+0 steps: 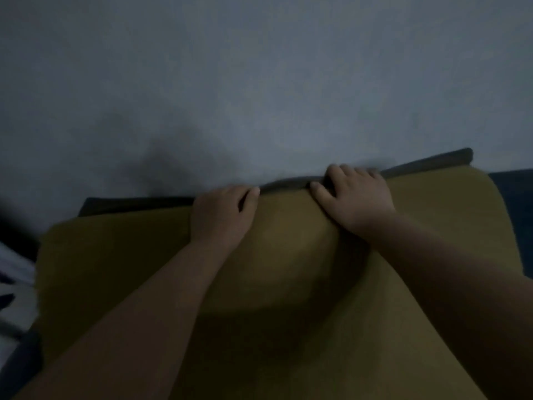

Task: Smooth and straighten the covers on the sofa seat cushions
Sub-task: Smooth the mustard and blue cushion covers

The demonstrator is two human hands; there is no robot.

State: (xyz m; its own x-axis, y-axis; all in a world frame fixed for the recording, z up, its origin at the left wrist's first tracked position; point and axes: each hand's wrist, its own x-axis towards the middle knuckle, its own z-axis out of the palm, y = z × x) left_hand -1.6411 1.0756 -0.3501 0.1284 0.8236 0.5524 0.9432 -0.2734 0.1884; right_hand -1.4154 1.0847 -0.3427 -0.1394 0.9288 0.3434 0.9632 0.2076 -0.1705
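A mustard-yellow cover (pixel 121 255) stretches over the sofa cushion and fills the lower half of the view. My left hand (pixel 223 213) grips the far edge of the cover, fingers curled over it and hidden behind the edge. My right hand (pixel 356 194) holds the same far edge a little to the right, thumb on the near side and fingers hooked over the top. A dark sofa part (pixel 427 166) shows just behind the cover's edge. The scene is dim and slightly blurred.
A plain grey wall (pixel 259 82) rises right behind the sofa. Dark blue upholstery (pixel 516 197) shows at the right edge. Something white and blurred (pixel 14 278) lies at the far left.
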